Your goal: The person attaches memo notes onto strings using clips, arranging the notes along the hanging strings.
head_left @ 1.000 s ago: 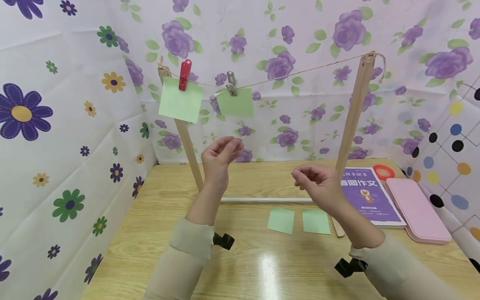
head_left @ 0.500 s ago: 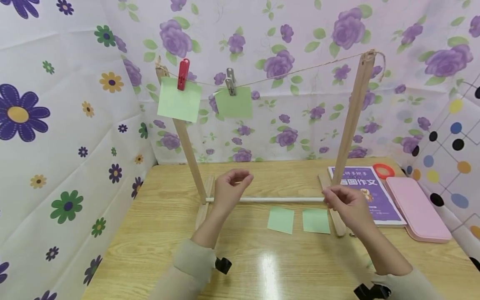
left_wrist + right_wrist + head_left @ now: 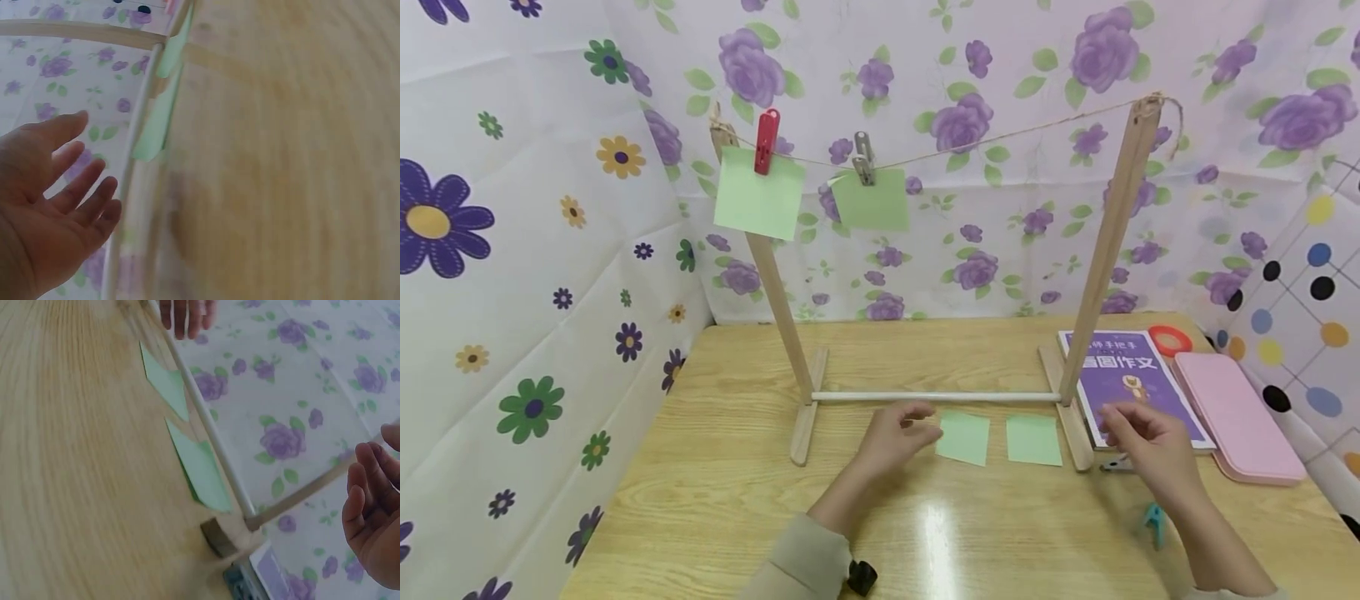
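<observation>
Holds left hand (image 3: 891,439), relaxed, empty, just left of the nearer loose green note (image 3: 964,438), right hand (image 3: 1159,450) likewise, well to its right.

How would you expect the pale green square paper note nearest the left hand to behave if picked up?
This note looks thin, so it is probably very light. Its curved outline in the right wrist view suggests it may bend easily.

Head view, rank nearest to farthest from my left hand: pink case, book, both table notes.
From your left hand:
1. Left table note, just to its right
2. Right table note, farther right
3. Book, right of both
4. Pink case, far right
</observation>
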`<state>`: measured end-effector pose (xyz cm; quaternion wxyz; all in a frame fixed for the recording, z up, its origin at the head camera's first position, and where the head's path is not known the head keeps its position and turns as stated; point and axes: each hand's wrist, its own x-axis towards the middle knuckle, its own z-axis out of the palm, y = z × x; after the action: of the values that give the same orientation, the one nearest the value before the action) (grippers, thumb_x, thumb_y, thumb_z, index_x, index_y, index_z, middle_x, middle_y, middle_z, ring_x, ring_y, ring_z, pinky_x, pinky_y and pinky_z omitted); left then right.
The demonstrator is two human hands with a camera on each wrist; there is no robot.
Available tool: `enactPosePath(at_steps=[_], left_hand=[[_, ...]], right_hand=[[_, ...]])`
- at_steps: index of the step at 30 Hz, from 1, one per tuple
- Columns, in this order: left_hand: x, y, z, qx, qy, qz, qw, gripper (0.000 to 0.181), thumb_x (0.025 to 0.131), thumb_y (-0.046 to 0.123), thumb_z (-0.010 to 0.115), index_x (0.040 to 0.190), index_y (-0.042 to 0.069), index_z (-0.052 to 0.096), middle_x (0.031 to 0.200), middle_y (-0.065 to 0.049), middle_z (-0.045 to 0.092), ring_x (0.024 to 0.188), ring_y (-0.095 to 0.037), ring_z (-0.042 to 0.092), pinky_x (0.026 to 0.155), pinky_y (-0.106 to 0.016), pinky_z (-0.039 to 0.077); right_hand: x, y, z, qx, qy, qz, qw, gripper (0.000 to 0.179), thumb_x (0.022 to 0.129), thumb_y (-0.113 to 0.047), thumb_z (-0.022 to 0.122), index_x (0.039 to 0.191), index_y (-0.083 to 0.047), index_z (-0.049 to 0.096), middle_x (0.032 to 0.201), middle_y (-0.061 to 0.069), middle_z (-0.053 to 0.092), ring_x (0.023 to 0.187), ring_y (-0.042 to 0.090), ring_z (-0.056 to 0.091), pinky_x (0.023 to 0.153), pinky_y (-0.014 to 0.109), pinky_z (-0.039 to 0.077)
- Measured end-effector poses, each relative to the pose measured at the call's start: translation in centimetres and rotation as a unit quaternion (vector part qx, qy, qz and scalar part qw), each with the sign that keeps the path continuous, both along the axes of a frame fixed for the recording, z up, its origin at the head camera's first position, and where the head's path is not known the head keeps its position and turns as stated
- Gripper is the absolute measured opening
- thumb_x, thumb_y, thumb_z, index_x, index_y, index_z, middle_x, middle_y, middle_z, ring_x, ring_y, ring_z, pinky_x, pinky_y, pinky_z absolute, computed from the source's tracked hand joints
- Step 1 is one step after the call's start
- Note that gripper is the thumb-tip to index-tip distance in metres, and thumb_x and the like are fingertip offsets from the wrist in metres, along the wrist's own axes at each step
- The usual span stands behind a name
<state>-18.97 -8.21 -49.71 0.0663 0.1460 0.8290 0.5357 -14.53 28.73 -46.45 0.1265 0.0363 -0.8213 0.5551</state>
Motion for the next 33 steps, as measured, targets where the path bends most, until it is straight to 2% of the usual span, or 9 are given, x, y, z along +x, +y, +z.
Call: enactPosePath(at_steps=[4,6,10,17,21,25,27,30,33], left_hand=[[0.0,0.8,-1.5,-0.079,0.029,-0.029,0.9960,0.045,0.094,0.032,0.075,0.132,0.011,0.064,0.138,-0.002,0.060,0.131,-0.025,0.053,0.110,-0.043,0.046],[-0.1,1.1,-2.1,-0.110,0.037,-0.029,0.9928,0.048,0.093,0.032,0.076,0.134,0.011,0.062,0.140,-0.003,0.058,0.132,-0.025,0.052,0.112,-0.043,0.045],[-0.4,1.7,-2.7,-0.163,0.053,-0.016,0.9851,0.055,0.092,0.033,0.077,0.138,0.009,0.058,0.140,-0.005,0.058,0.132,-0.026,0.051,0.112,-0.043,0.044],[-0.6,2.1,-2.6,-0.188,0.064,0.011,0.9801,0.059,0.084,0.024,0.084,0.134,0.005,0.059,0.128,-0.008,0.061,0.120,-0.027,0.057,0.105,-0.043,0.048],[-0.7,1.7,-2.3,-0.188,0.046,-0.011,0.9810,0.069,0.079,0.017,0.088,0.138,0.003,0.055,0.128,-0.009,0.059,0.117,-0.026,0.057,0.102,-0.040,0.051],[-0.7,1.1,-1.9,-0.188,0.020,-0.044,0.9809,0.073,0.076,0.013,0.087,0.140,0.000,0.054,0.123,-0.008,0.058,0.111,-0.022,0.055,0.096,-0.037,0.052],[-0.6,0.9,-1.7,-0.192,0.014,-0.055,0.9798,0.069,0.076,0.014,0.087,0.137,0.000,0.058,0.115,-0.005,0.058,0.103,-0.019,0.053,0.090,-0.033,0.051],[-0.5,0.7,-1.6,-0.188,0.011,-0.064,0.9800,0.047,0.076,0.013,0.087,0.119,0.005,0.070,0.100,-0.003,0.054,0.088,-0.015,0.046,0.076,-0.028,0.045],[-0.6,0.5,-1.7,-0.172,0.004,-0.060,0.9833,0.028,0.075,0.012,0.087,0.100,0.009,0.074,0.091,-0.003,0.051,0.079,-0.015,0.042,0.068,-0.027,0.039]], right_hand=[[0.5,1.6,-1.0,0.004,-0.015,-0.015,0.9998,0.020,0.103,-0.018,0.063,0.101,0.000,0.072,0.082,-0.006,0.071,0.070,0.011,0.065,0.062,0.021,0.059],[0.7,2.4,-1.4,0.023,-0.028,-0.014,0.9993,0.023,0.103,-0.020,0.063,0.103,0.001,0.071,0.084,-0.004,0.071,0.071,0.012,0.066,0.063,0.021,0.058],[1.3,4.0,-2.4,0.078,-0.065,0.023,0.9946,0.031,0.104,-0.024,0.062,0.114,0.004,0.068,0.092,0.004,0.073,0.077,0.012,0.066,0.064,0.023,0.057],[2.1,6.3,-4.9,0.136,-0.045,0.070,0.9871,0.021,0.099,-0.012,0.068,0.116,-0.001,0.068,0.091,0.005,0.072,0.074,0.009,0.060,0.061,0.022,0.052],[2.4,7.1,-6.1,0.134,-0.037,0.109,0.9843,0.026,0.092,-0.001,0.073,0.117,0.002,0.067,0.090,0.000,0.072,0.075,0.009,0.064,0.062,0.021,0.054],[2.7,7.5,-6.7,0.122,-0.062,0.147,0.9796,0.032,0.091,-0.002,0.074,0.121,0.004,0.065,0.095,0.004,0.073,0.078,0.011,0.065,0.063,0.023,0.056],[2.9,7.7,-6.7,0.122,-0.076,0.150,0.9782,0.033,0.092,-0.005,0.074,0.122,0.004,0.065,0.097,0.006,0.073,0.079,0.011,0.066,0.064,0.023,0.057],[3.2,8.2,-6.7,0.127,-0.092,0.155,0.9755,0.038,0.090,-0.009,0.077,0.123,0.004,0.065,0.102,0.007,0.074,0.082,0.009,0.066,0.067,0.022,0.057],[3.5,8.9,-6.6,0.141,-0.100,0.195,0.9655,0.043,0.086,-0.013,0.081,0.124,0.002,0.065,0.110,0.006,0.073,0.092,0.005,0.066,0.077,0.016,0.055]])
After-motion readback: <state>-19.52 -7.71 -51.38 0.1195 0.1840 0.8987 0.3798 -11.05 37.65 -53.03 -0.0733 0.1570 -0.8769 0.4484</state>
